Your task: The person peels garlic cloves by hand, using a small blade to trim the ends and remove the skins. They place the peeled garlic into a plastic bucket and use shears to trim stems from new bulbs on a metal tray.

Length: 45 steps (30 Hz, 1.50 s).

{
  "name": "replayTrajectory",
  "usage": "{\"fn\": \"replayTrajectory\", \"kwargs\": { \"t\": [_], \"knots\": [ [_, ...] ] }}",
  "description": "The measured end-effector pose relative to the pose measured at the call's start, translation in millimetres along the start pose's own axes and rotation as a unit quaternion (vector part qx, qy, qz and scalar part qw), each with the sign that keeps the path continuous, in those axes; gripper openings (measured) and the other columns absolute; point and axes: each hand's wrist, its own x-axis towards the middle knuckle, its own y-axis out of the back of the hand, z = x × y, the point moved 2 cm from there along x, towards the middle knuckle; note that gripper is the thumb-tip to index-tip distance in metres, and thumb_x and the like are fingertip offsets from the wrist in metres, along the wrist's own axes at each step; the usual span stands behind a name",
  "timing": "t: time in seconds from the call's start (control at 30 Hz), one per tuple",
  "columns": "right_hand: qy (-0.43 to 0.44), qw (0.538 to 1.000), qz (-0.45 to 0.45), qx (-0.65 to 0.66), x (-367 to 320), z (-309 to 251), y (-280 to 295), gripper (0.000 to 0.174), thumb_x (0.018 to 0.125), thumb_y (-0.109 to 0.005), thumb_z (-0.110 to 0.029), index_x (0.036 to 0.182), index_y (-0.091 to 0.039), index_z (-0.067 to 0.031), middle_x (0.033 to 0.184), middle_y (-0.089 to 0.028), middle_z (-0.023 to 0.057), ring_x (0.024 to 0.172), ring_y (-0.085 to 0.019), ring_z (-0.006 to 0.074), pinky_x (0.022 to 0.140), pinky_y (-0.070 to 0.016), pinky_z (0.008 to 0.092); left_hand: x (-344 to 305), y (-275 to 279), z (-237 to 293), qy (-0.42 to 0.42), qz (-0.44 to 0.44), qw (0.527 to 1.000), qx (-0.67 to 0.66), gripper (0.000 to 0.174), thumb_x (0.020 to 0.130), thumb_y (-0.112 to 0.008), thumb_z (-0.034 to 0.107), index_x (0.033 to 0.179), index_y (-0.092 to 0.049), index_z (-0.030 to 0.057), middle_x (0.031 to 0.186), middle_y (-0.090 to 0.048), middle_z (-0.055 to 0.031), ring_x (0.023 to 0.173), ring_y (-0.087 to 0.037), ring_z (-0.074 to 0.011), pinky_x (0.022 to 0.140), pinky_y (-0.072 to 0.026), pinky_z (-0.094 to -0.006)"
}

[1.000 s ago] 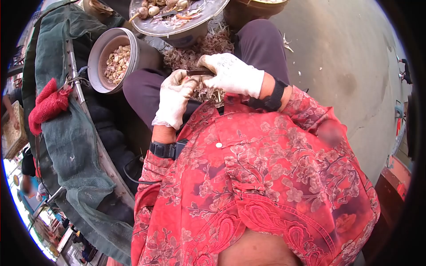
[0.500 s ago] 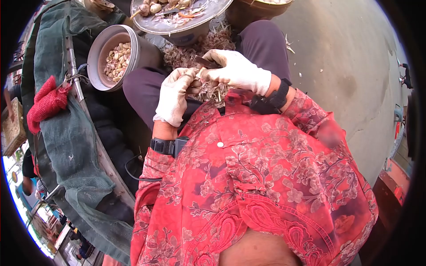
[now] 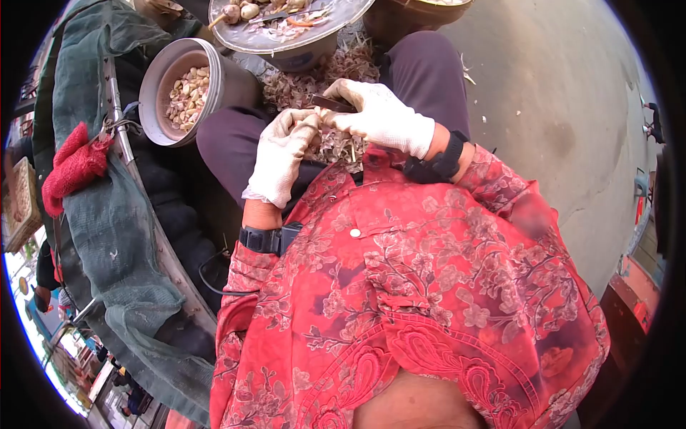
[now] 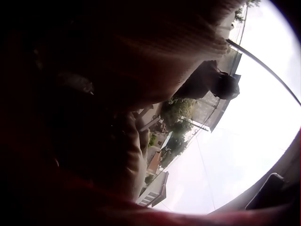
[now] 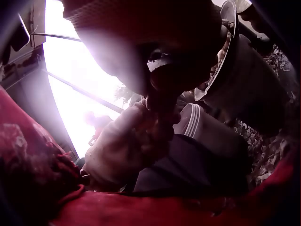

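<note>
Both hands wear white gloves and meet over the lap in the head view. The right hand point(image 3: 386, 118) grips a dark flat-bladed tool point(image 3: 333, 104), its fingers curled round it. Close against it, the left hand point(image 3: 280, 157) pinches a small pale piece point(image 3: 319, 113) between thumb and fingers; its shape is mostly hidden, and it looks like a garlic clove. Below the hands lies a heap of papery skins point(image 3: 336, 146). In the right wrist view the left hand point(image 5: 124, 146) is dim, with its fingertips touching the right hand's.
A white bucket point(image 3: 148, 93) of peeled cloves stands beside the left knee. Ahead is a basin with a tray point(image 3: 275, 47) of bulbs, skins and a knife. Another tub point(image 3: 407, 25) stands at its right. Green netting point(image 3: 121, 236) and a red mesh bag point(image 3: 75, 168) are at the left.
Since a second ago the right hand has shifted slightly right and up, and its tool has tilted. The left hand has stayed nearly in place, its fingers drawn closer round the piece.
</note>
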Motion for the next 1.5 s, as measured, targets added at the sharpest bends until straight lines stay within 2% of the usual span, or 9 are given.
{"fn": "replayTrajectory", "kwargs": {
  "t": [0.17,0.4,0.57,0.67,0.8,1.1,1.3,1.43,1.5],
  "knots": [
    [-0.088,0.995,-0.033,0.023,-2.1,-12.1,1.5,0.035,0.087,-0.066,-0.028,0.109,-0.061,-0.0008,0.080,-0.065,0.0101,0.070,-0.061,0.0138,0.064,-0.0488,0.0297,-0.1,3.2,-3.8,0.001,0.009,1.000,-0.024,0.014,0.094,-0.063,0.017,0.097,-0.062,0.0038,0.073,-0.058,0.0022,0.063,-0.051,-0.0050,0.058,-0.0390,-0.0190],
    [-0.094,0.993,-0.038,0.067,-0.1,0.8,-5.1,0.035,0.087,-0.065,-0.025,0.108,-0.060,0.0016,0.084,-0.066,0.0080,0.070,-0.061,0.0108,0.062,-0.0486,0.0278,0.1,7.5,-8.6,-0.024,0.006,1.000,0.013,0.013,0.094,-0.060,0.018,0.095,-0.062,0.0046,0.073,-0.058,0.0023,0.063,-0.051,-0.0048,0.059,-0.0386,-0.0186],
    [-0.174,0.941,-0.137,0.257,-3.7,-1.3,-5.8,0.033,0.089,-0.065,-0.020,0.114,-0.057,-0.0012,0.089,-0.064,-0.0003,0.066,-0.056,0.0036,0.055,-0.0440,0.0179,-2.6,11.8,-7.1,0.013,-0.036,0.999,-0.020,0.017,0.093,-0.056,0.021,0.097,-0.061,0.0054,0.077,-0.060,0.0026,0.066,-0.053,-0.0048,0.060,-0.0391,-0.0182],
    [-0.190,0.932,-0.128,0.280,-4.3,-2.7,-6.9,0.025,0.090,-0.062,-0.019,0.109,-0.058,-0.0038,0.085,-0.065,-0.0009,0.064,-0.055,0.0035,0.053,-0.0436,0.0185,-0.7,16.2,-15.3,0.009,-0.067,0.997,-0.048,0.018,0.091,-0.054,0.022,0.097,-0.060,0.0059,0.080,-0.060,0.0029,0.067,-0.052,-0.0047,0.061,-0.0398,-0.0184],
    [-0.199,0.950,-0.045,0.237,-3.1,-1.5,-13.6,0.029,0.090,-0.065,-0.023,0.109,-0.058,-0.0028,0.085,-0.065,0.0005,0.063,-0.056,0.0046,0.053,-0.0444,0.0203,-2.2,14.1,-13.3,-0.021,-0.022,1.000,-0.003,0.016,0.093,-0.057,0.022,0.096,-0.060,0.0066,0.078,-0.059,0.0032,0.065,-0.051,-0.0041,0.060,-0.0393,-0.0182],
    [-0.091,0.983,-0.026,0.159,4.7,11.2,-24.8,0.034,0.090,-0.066,-0.024,0.114,-0.058,-0.0019,0.091,-0.061,-0.0031,0.063,-0.052,0.0026,0.055,-0.0416,0.0185,8.9,12.4,-24.1,-0.116,0.046,0.973,0.195,0.010,0.090,-0.059,0.009,0.096,-0.060,0.0009,0.084,-0.060,-0.0007,0.071,-0.048,-0.0049,0.064,-0.0419,-0.0203],
    [-0.237,0.918,-0.120,0.294,-5.4,-1.3,-10.6,0.026,0.090,-0.066,-0.024,0.107,-0.059,-0.0058,0.080,-0.063,-0.0011,0.058,-0.050,0.0007,0.044,-0.0359,0.0156,2.1,12.5,-10.1,0.041,-0.064,0.997,-0.020,0.005,0.087,-0.055,0.013,0.086,-0.053,0.0089,0.074,-0.057,0.0005,0.062,-0.047,-0.0073,0.056,-0.0359,-0.0210],
    [-0.245,0.896,-0.107,0.354,0.1,19.8,-18.8,0.019,0.090,-0.066,-0.022,0.098,-0.061,-0.0055,0.075,-0.062,0.0004,0.053,-0.048,0.0009,0.040,-0.0326,0.0151,3.4,14.1,-17.3,0.013,-0.124,0.974,-0.189,0.007,0.081,-0.055,0.013,0.082,-0.053,0.0065,0.070,-0.054,-0.0068,0.057,-0.045,-0.0147,0.053,-0.0340,-0.0246],
    [-0.254,0.850,-0.132,0.442,0.1,17.2,-16.7,0.014,0.090,-0.065,-0.018,0.093,-0.064,-0.0044,0.074,-0.062,0.0002,0.052,-0.046,0.0013,0.039,-0.0313,0.0149,4.3,14.8,-20.9,-0.013,-0.142,0.965,-0.221,0.010,0.081,-0.054,0.015,0.081,-0.053,0.0056,0.070,-0.053,-0.0078,0.056,-0.044,-0.0151,0.052,-0.0335,-0.0250]
  ]
}}
